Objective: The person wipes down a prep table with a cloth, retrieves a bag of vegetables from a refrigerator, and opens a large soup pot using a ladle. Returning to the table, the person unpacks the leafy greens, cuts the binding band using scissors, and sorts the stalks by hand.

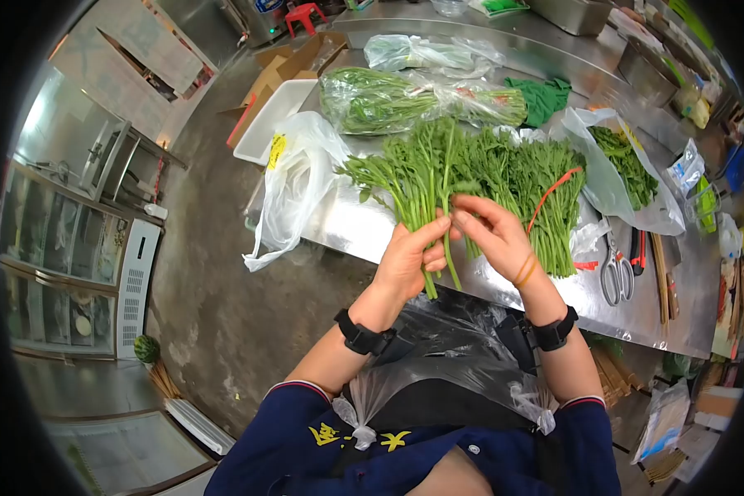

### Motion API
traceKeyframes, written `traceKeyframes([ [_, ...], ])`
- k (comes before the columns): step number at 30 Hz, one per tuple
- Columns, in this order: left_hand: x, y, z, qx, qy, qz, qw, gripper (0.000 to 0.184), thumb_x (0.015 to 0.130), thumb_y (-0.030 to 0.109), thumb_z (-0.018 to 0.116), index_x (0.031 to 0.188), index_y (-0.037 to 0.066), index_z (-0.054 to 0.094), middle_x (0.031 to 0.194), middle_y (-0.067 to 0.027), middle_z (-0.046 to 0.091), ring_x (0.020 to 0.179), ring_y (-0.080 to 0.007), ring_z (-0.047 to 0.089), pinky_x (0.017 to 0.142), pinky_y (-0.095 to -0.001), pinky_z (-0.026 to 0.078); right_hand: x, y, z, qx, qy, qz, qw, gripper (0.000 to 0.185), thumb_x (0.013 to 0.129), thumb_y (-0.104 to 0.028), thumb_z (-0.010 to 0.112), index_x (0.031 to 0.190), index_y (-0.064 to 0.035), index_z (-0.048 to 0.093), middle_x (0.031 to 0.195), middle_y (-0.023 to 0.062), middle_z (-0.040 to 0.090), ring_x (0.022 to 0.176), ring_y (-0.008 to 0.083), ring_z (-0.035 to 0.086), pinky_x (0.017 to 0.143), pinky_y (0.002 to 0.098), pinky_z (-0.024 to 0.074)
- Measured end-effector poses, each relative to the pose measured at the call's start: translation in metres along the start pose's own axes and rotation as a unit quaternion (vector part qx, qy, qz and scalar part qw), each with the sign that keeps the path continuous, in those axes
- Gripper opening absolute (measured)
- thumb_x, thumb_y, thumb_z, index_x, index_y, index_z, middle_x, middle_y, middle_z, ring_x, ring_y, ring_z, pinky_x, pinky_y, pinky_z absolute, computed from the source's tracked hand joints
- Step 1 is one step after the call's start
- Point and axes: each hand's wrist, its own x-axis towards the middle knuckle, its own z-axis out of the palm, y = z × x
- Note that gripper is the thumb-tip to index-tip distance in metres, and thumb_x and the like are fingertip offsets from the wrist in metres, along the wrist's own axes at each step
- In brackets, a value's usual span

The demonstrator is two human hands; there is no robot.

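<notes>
Because the left hand (407, 260) grips the leafy greens (413, 169) by their stems (422, 207), light pressure should limit bruising — whether the right hand's (504, 238) curled fingers pinch one, I cannot tell.

The bunch of leafy greens (413, 186) was loose and untied, with slim pale-green stalks and frilly, deeper green leaves. The left hand (403, 263) held it low on the stalks, over the near edge of the worktop (351, 223). It slanted slightly, leaves fanned out at the far end, bare stalk ends poking out below the fingers toward the person. One stalk (447, 194) stood a little apart on the right side, close to the right hand's (500, 240) fingertips.
</notes>
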Motion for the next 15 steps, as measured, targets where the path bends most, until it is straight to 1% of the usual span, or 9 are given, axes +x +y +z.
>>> traceKeyframes([
  [1, -0.005, -0.001, -0.001, 0.019, -0.001, -0.01, 1.0, 0.019, 0.082, 0.015, 0.056, 0.096, 0.004, 0.051, 0.076, -0.0052, 0.054, 0.046, -0.0035, 0.033, 0.039, -0.0172, 0.026, 0.003, 0.001, 0.005, 0.086, -0.018, -0.007, 0.996, 0.027, 0.084, -0.019, 0.054, 0.103, 0.0003, 0.054, 0.078, 0.0027, 0.055, 0.059, 0.0064, 0.047, 0.054, 0.0202, 0.0377],
  [2, -0.009, -0.002, -0.004, 0.028, 0.007, -0.028, 0.999, 0.02, 0.081, 0.015, 0.056, 0.097, 0.005, 0.05, 0.074, -0.005, 0.054, 0.045, -0.004, 0.032, 0.04, -0.0181, 0.025, 0.005, -0.002, 0.005, 0.101, -0.026, 0.048, 0.993, 0.037, 0.085, -0.019, 0.053, 0.115, 0.0023, 0.045, 0.078, 0.0024, 0.053, 0.061, 0.0071, 0.048, 0.055, 0.0207, 0.0389],
  [3, -0.014, -0.003, -0.006, 0.029, 0.009, -0.027, 0.999, 0.02, 0.081, 0.015, 0.056, 0.097, 0.005, 0.05, 0.074, -0.005, 0.054, 0.045, -0.004, 0.032, 0.04, -0.0181, 0.025, 0.009, 0.0, 0.007, 0.103, -0.028, 0.049, 0.993, 0.037, 0.085, -0.019, 0.053, 0.115, 0.0023, 0.045, 0.078, 0.0024, 0.053, 0.061, 0.0071, 0.048, 0.055, 0.0207, 0.0389],
  [5, -0.022, -0.004, -0.01, 0.059, 0.0, -0.05, 0.997, 0.019, 0.081, 0.014, 0.056, 0.096, 0.005, 0.051, 0.072, -0.0045, 0.053, 0.045, -0.0042, 0.03, 0.04, -0.0187, 0.025, 0.015, 0.007, 0.012, 0.101, 0.047, 0.057, 0.992, 0.041, 0.085, -0.018, 0.054, 0.117, 0.0034, 0.042, 0.077, 0.0021, 0.052, 0.061, 0.0076, 0.048, 0.055, 0.0206, 0.0393],
  [9, -0.035, -0.005, -0.014, 0.051, 0.024, -0.059, 0.997, 0.015, 0.085, 0.018, 0.052, 0.093, 0.005, 0.051, 0.068, -0.0033, 0.053, 0.043, -0.0028, 0.03, 0.039, -0.0171, 0.023, 0.018, 0.006, 0.017, 0.135, 0.056, 0.084, 0.986, 0.041, 0.084, -0.017, 0.055, 0.116, 0.0043, 0.042, 0.078, 0.0027, 0.054, 0.061, 0.0073, 0.048, 0.054, 0.0203, 0.0387],
  [10, -0.037, -0.005, -0.016, 0.05, 0.025, -0.06, 0.997, 0.015, 0.085, 0.018, 0.052, 0.093, 0.005, 0.051, 0.068, -0.0033, 0.053, 0.043, -0.0028, 0.03, 0.039, -0.0171, 0.023, 0.02, 0.007, 0.017, 0.129, 0.041, 0.09, 0.987, 0.04, 0.084, -0.019, 0.056, 0.116, 0.0015, 0.042, 0.078, 0.0002, 0.052, 0.06, 0.0052, 0.046, 0.05, 0.0179, 0.0356],
  [11, -0.038, -0.005, -0.017, 0.053, 0.026, -0.064, 0.996, 0.016, 0.085, 0.02, 0.052, 0.092, 0.005, 0.051, 0.067, -0.0033, 0.052, 0.043, -0.003, 0.03, 0.039, -0.0172, 0.023, 0.022, 0.009, 0.018, 0.128, 0.043, 0.092, 0.987, 0.04, 0.084, -0.019, 0.056, 0.116, 0.0015, 0.042, 0.078, 0.0002, 0.052, 0.06, 0.0052, 0.046, 0.05, 0.0179, 0.0356],
  [13, -0.038, -0.006, -0.021, 0.059, 0.022, -0.073, 0.995, 0.017, 0.086, 0.021, 0.051, 0.092, 0.005, 0.051, 0.066, -0.0033, 0.052, 0.043, -0.0032, 0.029, 0.039, -0.0174, 0.023, 0.027, 0.014, 0.019, 0.144, 0.014, 0.099, 0.984, 0.04, 0.083, -0.018, 0.056, 0.114, 0.0029, 0.043, 0.08, 0.0038, 0.055, 0.059, 0.0084, 0.05, 0.051, 0.021, 0.0402],
  [15, -0.038, -0.007, -0.023, 0.037, 0.024, -0.064, 0.997, 0.018, 0.086, 0.023, 0.052, 0.092, 0.005, 0.051, 0.065, -0.0038, 0.052, 0.043, -0.0035, 0.029, 0.039, -0.0178, 0.023, 0.029, 0.017, 0.018, 0.131, 0.025, 0.117, 0.984, 0.037, 0.082, -0.018, 0.057, 0.112, 0.0014, 0.046, 0.08, 0.0053, 0.057, 0.06, 0.0108, 0.053, 0.052, 0.0227, 0.0423],
])
